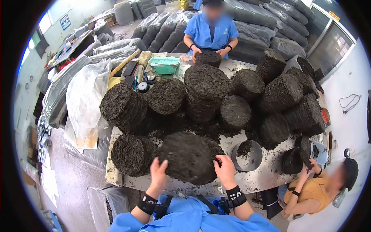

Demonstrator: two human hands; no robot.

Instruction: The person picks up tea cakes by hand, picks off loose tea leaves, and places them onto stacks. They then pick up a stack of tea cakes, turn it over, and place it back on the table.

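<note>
1. The person in blue sleeves stands at the near edge of the grey metal table (266,176) with a dark round stack of pressed discs (189,156) tipped up on its side between both palms.
2. The left hand (158,171) lies against the stack's left flank, fingers spread and pressed flat to the rough surface, gripping it.
3. The right hand (225,170) takes the lower right edge, fingers curled over the rim and clasping it. Both wrists wear black straps.
4. The stack sits at the table's front, between a similar dark disc pile (128,154) just to its left and a shiny round metal ring mould (248,155) near its right.
5. Behind it, more of these dark crumbly piles (206,83) crowd the middle of the table, some upright and some leaning.
6. Across the table a co-worker in a blue shirt (210,31) rests both hands on a smaller dark pile (208,58).
7. At the right corner, a seated person in a yellow top (311,189) reaches a hand to another dark pile (291,160).
8. A teal plastic tray (165,65) sits at the far left, with clear plastic bags (87,96) heaped beside the table.
</note>
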